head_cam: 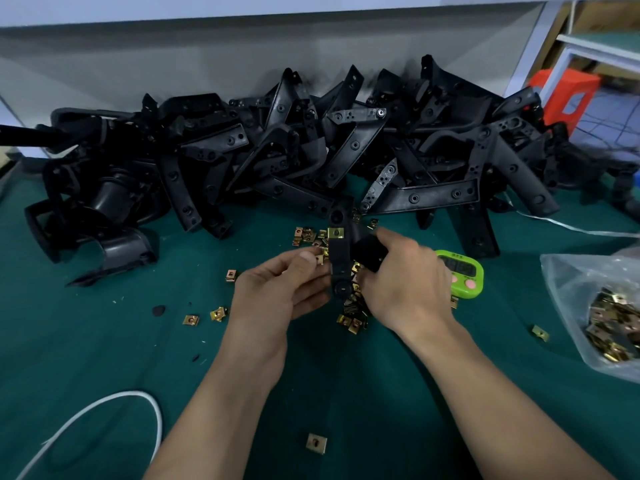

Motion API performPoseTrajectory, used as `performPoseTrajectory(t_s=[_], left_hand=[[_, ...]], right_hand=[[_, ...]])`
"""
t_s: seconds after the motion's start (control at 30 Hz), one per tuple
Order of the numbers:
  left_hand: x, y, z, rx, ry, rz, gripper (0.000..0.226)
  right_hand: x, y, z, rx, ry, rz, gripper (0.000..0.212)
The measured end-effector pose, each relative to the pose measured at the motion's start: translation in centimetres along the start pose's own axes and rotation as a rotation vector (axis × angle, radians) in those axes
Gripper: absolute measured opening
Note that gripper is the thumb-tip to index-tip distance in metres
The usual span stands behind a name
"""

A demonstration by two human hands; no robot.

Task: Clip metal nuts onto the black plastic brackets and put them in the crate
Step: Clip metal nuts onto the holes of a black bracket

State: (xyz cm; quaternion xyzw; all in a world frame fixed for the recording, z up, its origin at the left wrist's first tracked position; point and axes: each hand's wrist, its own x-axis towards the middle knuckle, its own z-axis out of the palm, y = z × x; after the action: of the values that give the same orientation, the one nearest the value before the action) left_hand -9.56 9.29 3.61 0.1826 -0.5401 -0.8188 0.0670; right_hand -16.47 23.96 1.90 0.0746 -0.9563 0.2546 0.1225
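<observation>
One nut sat pinched in the left grip; the right grip clutched the bracket; pushed askew, it could slip.

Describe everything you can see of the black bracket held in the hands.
The bracket is a long, narrow strip of matte black plastic. It points away from the person, over the green mat. Round holes show near its far and near ends. One brass-coloured clipped nut sits on its far part. The right hand grips what looks like a black side arm of it. The left hand pinches a loose nut at its left edge.
</observation>
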Motion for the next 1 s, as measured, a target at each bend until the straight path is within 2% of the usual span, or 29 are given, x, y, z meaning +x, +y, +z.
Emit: performPoseTrajectory(t_s=[0.37, 0.67, 0.93, 1.0], left_hand=[[0.3, -0.2, -0.9, 0.048, -0.111, 0.031, 0.023], [0.2, 0.1, -1.5, 0.279, -0.122, -0.003, 0.006], [0.1, 0.5, -2.0, 0.282, -0.189, -0.076, 0.012], [0.1, 0.6, -2.1, 0.260, -0.204, -0.080, 0.023]], right_hand=[[0.0, 0.1, 0.0, -0.034, 0.021, -0.030, 0.021], [-0.1, 0.1, -0.4, -0.139, 0.009, -0.108, 0.023], [-0.5, 0.0, -0.2, -0.159, -0.008, -0.161, 0.033], [-0.5, 0.0, -0.1, -0.126, -0.033, -0.143, 0.029]])
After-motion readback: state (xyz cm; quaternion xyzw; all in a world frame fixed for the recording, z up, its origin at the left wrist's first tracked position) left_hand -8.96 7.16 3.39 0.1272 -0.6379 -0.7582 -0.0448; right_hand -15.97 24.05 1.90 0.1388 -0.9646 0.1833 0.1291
